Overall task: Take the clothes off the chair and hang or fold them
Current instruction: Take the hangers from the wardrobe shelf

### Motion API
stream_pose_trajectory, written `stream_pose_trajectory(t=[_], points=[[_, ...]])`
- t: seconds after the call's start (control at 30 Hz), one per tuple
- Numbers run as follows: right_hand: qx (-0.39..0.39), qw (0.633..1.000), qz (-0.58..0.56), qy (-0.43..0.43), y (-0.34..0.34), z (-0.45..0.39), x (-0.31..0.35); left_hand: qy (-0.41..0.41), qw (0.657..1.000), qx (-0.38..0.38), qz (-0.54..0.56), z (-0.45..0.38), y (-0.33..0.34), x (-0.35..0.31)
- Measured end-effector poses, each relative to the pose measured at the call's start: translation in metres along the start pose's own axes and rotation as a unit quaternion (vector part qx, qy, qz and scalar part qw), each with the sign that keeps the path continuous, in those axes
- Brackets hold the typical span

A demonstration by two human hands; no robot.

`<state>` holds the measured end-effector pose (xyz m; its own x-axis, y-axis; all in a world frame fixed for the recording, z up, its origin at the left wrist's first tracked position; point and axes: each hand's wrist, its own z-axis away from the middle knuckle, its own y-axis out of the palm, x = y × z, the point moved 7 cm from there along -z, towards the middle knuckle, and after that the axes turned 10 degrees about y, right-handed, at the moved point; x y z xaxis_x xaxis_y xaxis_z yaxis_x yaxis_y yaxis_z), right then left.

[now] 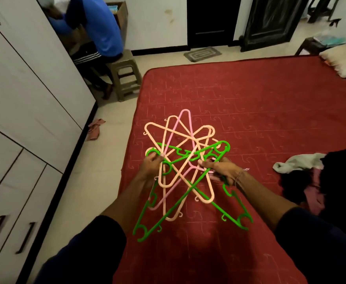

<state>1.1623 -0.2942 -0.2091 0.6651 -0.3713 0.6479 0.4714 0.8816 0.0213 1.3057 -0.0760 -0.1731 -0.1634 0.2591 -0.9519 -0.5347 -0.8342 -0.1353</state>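
The fingers [157, 157] of the left hand [150, 167] are curled round one side of a tangled bunch of plastic hangers [180, 167], pinching a green and a peach bar together. The right hand [222, 171] grips the other side of the bunch, its thumb lying across the crossed bars and its fingers wrapped beneath them. A thin bracelet [239, 175] sits at the right wrist.

The bunch is held above the bed [250, 103], over its near left part. The hangers fan out like a star with no common direction: the pink and peach ones run mostly away from the person, their narrow ends pointing toward the far wall, while the green ones cross in an X, long axes running diagonally, lower ends toward the person.

To the right of the hangers, a pile of clothes [319, 181] lies on the bed, dark, pale grey and pinkish pieces heaped together. A pillow [344, 60] rests at the bed's far right corner. Left of the bed stands a white wardrobe [24, 99], with a small rag [95, 128] on the floor between them. Beyond the bed's far left corner, another person [98, 31] sits on a plastic stool [125, 74].
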Motion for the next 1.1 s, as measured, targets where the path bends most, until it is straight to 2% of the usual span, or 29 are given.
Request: stream_pose_trajectory(t=[0.1,0.17,0.27,0.3,0.37,0.43,0.57,0.73,1.0,1.1], points=[[-0.017,0.999,0.010,-0.035,-0.004,-0.028,0.035,-0.001,1.000,-0.010,0.007,-0.039,0.003,-0.008],[-0.024,0.998,0.021,-0.054,-0.005,-0.042,0.063,0.035,0.999,-0.016,-0.021,-0.067,0.003,-0.029],[-0.129,0.988,0.014,-0.081,-0.030,-0.064,0.108,0.071,0.995,-0.027,-0.070,-0.113,-0.010,-0.050],[-0.167,0.981,0.001,-0.099,-0.041,-0.069,0.121,0.064,0.992,-0.025,-0.101,-0.126,-0.018,-0.050],[-0.220,0.967,-0.030,-0.125,-0.062,-0.079,0.136,0.062,0.967,-0.023,-0.247,-0.142,-0.039,-0.044],[-0.245,0.961,0.003,-0.129,-0.073,-0.092,0.134,0.063,0.951,-0.008,-0.301,-0.143,-0.048,-0.035],[-0.230,0.963,0.064,-0.127,-0.068,-0.106,0.101,0.080,0.926,0.044,-0.366,-0.128,-0.037,-0.011],[-0.198,0.967,0.113,-0.115,-0.047,-0.103,0.065,0.131,0.909,0.092,-0.386,-0.112,-0.003,0.006],[-0.187,0.944,0.231,-0.146,-0.017,-0.039,0.053,0.195,0.880,0.155,-0.404,-0.065,0.061,-0.013],[-0.201,0.924,0.286,-0.158,-0.018,-0.004,0.047,0.220,0.874,0.177,-0.395,-0.037,0.086,-0.019]])
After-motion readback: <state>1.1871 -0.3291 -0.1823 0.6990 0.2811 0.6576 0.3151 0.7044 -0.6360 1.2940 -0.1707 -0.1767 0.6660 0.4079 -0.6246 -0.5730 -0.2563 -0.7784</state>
